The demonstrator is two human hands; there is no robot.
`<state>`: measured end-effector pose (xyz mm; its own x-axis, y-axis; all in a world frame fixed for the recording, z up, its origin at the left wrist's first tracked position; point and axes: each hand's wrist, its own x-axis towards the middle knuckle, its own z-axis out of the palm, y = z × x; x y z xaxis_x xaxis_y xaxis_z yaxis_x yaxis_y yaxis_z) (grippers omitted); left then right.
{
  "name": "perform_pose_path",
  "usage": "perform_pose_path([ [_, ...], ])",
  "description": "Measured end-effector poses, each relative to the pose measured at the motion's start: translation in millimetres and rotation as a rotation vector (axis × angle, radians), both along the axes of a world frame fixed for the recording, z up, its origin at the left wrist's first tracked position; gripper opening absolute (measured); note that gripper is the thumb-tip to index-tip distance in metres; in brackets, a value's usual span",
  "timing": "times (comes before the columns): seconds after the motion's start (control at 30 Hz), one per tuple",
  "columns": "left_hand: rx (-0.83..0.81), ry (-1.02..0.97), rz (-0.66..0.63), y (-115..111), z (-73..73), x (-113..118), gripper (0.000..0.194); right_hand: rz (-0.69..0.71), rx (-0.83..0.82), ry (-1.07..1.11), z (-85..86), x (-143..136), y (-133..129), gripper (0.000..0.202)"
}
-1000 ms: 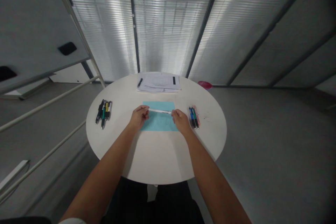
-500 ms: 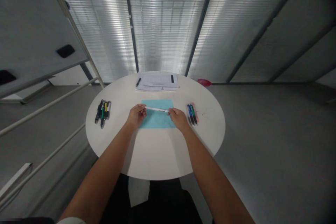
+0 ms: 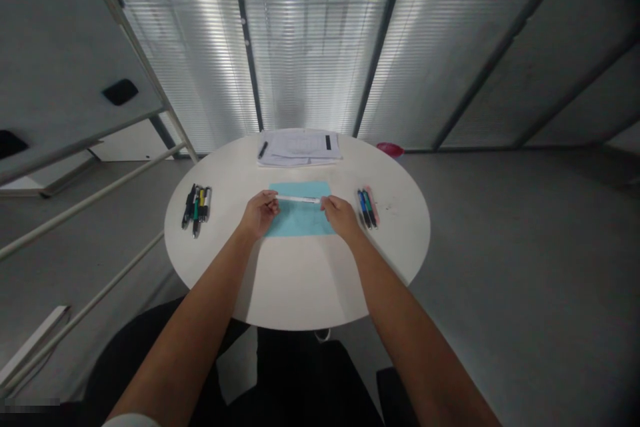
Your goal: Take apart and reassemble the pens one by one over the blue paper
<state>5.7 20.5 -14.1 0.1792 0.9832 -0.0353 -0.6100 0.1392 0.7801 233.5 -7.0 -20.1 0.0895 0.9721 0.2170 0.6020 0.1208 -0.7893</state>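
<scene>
A slim white pen point(image 3: 299, 199) with small dark print near its right end is stretched level between my two hands. My left hand point(image 3: 261, 212) pinches its left end, and my right hand point(image 3: 339, 213) grips the right end. Beneath the pen a light blue sheet point(image 3: 300, 221) lies flat on the white round table point(image 3: 300, 280). My hands cover parts of the sheet's left and right edges.
Several pens point(image 3: 197, 207) lie bunched at the table's left. To the right are a blue pen point(image 3: 363, 207), a green pen point(image 3: 370, 207) and a pink strip point(image 3: 374, 203). A paper stack point(image 3: 300, 148) bears a black pen point(image 3: 263, 149). A whiteboard frame point(image 3: 110, 138) stands left.
The pen has turned slightly, from tilting down to the right to nearly level. Both hands keep their hold on it. The whole view has shifted a little.
</scene>
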Motion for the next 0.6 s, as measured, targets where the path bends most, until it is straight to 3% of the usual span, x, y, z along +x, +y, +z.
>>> perform_pose_path([
  [0.6,-0.117,-0.076,0.042,-3.3,4.0,1.1,0.013,-0.026,-0.016,-0.112,2.6,-4.4,-5.8,0.042],
])
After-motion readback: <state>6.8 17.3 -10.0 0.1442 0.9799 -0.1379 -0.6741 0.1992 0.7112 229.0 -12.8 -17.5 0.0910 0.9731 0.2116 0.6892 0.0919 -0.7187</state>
